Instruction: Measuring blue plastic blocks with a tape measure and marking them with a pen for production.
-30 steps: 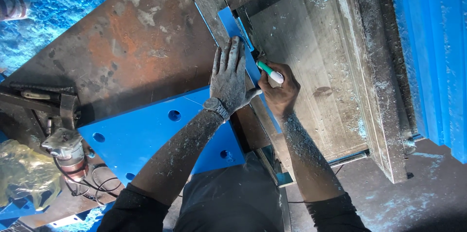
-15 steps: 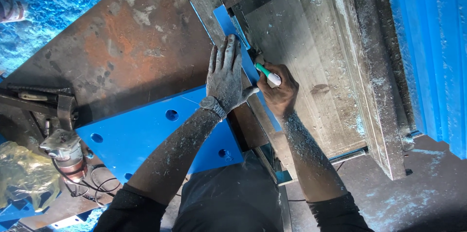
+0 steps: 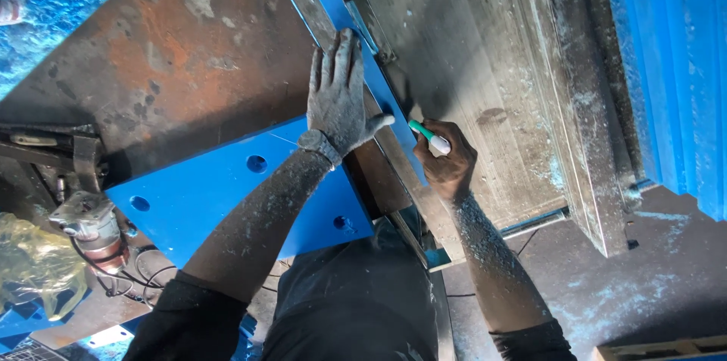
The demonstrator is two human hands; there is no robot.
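A metal fabrication workshop: rusted steel plate (image 3: 151, 50), blue-painted drilled steel plate (image 3: 219, 194), an angle grinder (image 3: 87, 228) with trailing cable, and dust-coated beams (image 3: 485, 81) crowd the grimy work area.

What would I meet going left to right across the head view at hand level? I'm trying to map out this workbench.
Angle grinder → blue triangular plate with holes → left hand pressed flat on the blue strip → green-and-white marker → right hand → grey metal slab → blue painted panel.
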